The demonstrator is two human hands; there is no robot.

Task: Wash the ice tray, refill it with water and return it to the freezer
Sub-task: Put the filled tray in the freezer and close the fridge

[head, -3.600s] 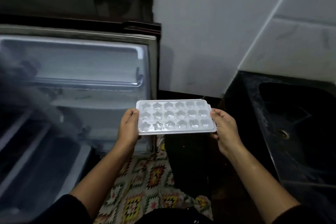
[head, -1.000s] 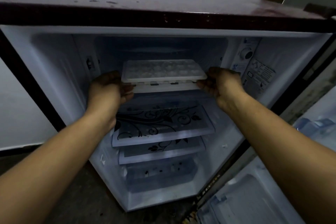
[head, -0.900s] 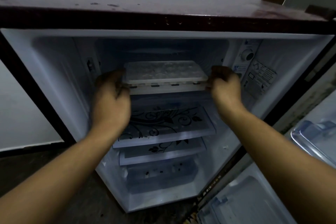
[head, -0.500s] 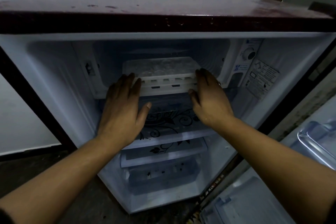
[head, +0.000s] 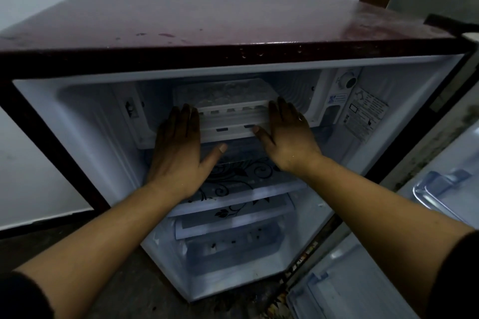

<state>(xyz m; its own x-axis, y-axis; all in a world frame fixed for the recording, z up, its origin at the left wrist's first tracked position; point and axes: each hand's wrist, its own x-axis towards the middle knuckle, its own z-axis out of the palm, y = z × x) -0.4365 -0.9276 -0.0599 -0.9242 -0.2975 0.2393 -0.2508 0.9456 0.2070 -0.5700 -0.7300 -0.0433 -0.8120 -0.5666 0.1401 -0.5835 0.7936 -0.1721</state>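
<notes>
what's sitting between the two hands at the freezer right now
In the head view, the ice tray fills the gap between the left hand and the right hand, with the freezer's white ledge right under it.

floral glass shelf (head: pixel 246 188) mid-fridge | dial (head: pixel 348 81) upper right wall | sticker (head: pixel 368 114) below it | door bin (head: pixel 438 186) right

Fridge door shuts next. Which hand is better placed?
Right, probably: the open door lies on that side, nearest the right hand. The left hand, flat against the ice tray, would have to cross over.
</notes>
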